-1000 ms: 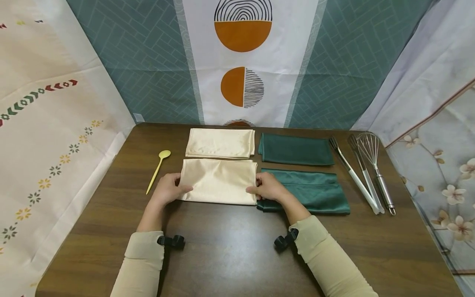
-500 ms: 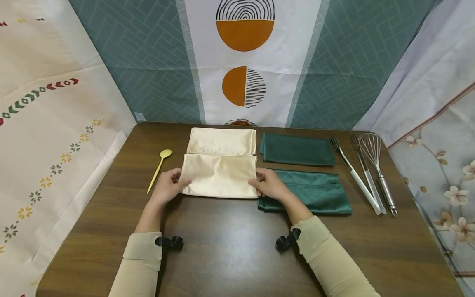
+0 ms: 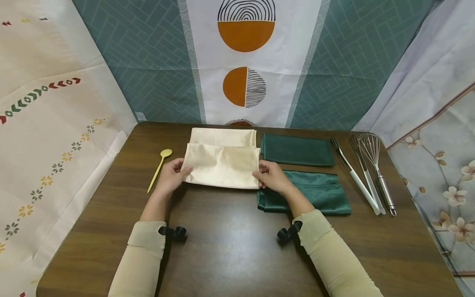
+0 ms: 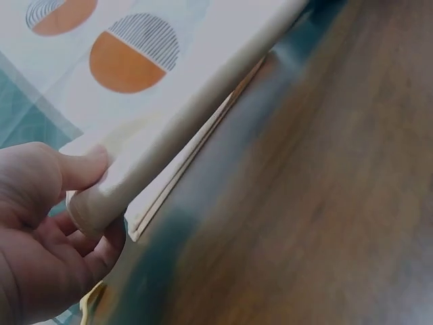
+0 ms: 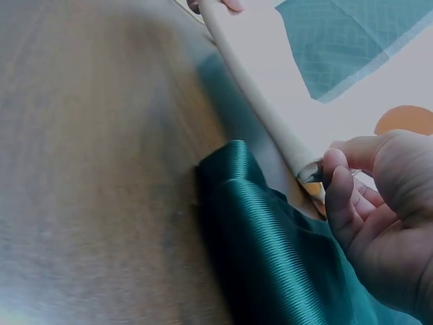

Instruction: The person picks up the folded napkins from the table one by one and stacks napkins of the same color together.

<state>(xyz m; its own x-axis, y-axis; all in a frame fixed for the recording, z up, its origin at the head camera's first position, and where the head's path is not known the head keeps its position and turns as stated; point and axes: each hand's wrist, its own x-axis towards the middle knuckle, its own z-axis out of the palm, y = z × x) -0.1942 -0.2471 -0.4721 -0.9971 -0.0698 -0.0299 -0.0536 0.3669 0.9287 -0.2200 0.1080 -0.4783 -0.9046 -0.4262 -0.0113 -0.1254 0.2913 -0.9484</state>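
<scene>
A folded cream satin cloth (image 3: 222,167) hangs between my two hands, raised above the wooden table. My left hand (image 3: 170,175) pinches its left edge, thumb on top and fingers beneath, as the left wrist view also shows at the rolled cloth fold (image 4: 155,156). The right edge is pinched by my right hand (image 3: 272,177) in the same way. Behind it lies a second folded cream cloth (image 3: 222,136), its front part hidden by the raised one. Below my right hand, a dark green satin cloth (image 5: 264,250) lies folded on the table.
Another folded green cloth (image 3: 298,149) lies at the back right. Along the right side rest a whisk (image 3: 378,175) and two long-handled utensils, one of them white-handled (image 3: 360,181). A yellow spoon (image 3: 158,169) lies left of my left hand. Fabric hangings border the table (image 3: 237,247).
Both hands have lifted the front cream cloth off the table and carried it away from me, so it now overlaps the rear cream cloth in view. The other items stay put.
</scene>
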